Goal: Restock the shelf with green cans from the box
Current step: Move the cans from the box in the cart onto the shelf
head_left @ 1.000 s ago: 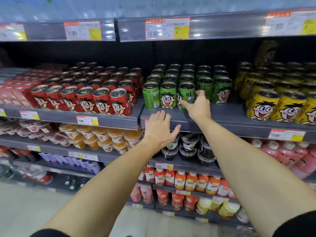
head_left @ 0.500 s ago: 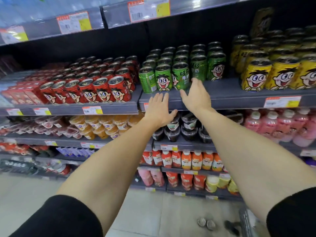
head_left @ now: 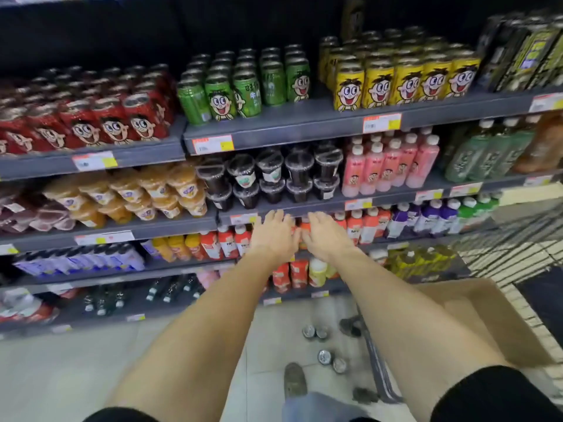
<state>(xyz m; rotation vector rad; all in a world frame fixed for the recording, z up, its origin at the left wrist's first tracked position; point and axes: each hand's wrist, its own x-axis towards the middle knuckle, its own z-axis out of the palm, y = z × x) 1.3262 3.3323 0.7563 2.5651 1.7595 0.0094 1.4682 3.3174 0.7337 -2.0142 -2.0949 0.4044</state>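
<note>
**Hands off the green row, heading back down for more cans**

Head cam, only view I've got. A second ago my right fingers were up against the front green cans [head_left: 231, 95] and my left hand sat on the shelf lip just below them. Half a second ago both were sliding back off that edge. Now both have dropped well below that shelf: left hand [head_left: 272, 236] and right hand [head_left: 324, 236] hang side by side in front of the orange bottles [head_left: 368, 226], fingers straight and a little spread, nothing in either one. The two hands almost touch at the fingertips.

The green cans are now up and to the left of my fingers, well apart from them, standing upright between the red cans [head_left: 115, 123] and the yellow cans [head_left: 405, 80]. The front row looks uneven to me: three cans forward on the left, the two on the right set further back, with bare shelf [head_left: 304, 117] in front of them. So I'd say there's room for more.

The view has also tipped down. The cardboard box [head_left: 475, 318] shows up below and right of my right hand, sitting in what looks like a cart [head_left: 377, 370]. I can't see into it from here. A few loose cans [head_left: 324, 356] stand on the floor under my arms; only their tops show, so colour is a guess.

My read: placing is done for this round, and the next thing is reaching into that box.
</note>
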